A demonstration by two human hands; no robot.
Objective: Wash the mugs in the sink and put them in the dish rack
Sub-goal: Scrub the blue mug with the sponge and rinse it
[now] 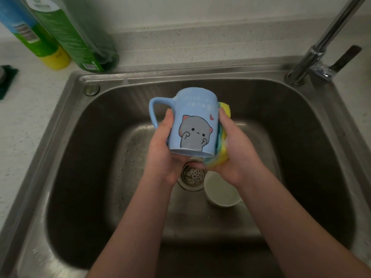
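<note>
A light blue mug (192, 115) with a grey cat picture is held over the steel sink (84, 149), its handle pointing left and its base tipped toward me. My left hand (162, 157) grips the mug from the left and underneath. My right hand (236, 155) holds a yellow sponge (220, 159) pressed against the mug's right side. A white mug (220, 194) lies on the sink floor under my right wrist, beside the drain strainer (192, 175).
A chrome faucet (319, 49) rises at the back right corner. Green and yellow bottles (76, 37) stand on the counter at the back left. A dark green scrub pad (8, 81) lies at the far left edge. Water drops dot the sink floor.
</note>
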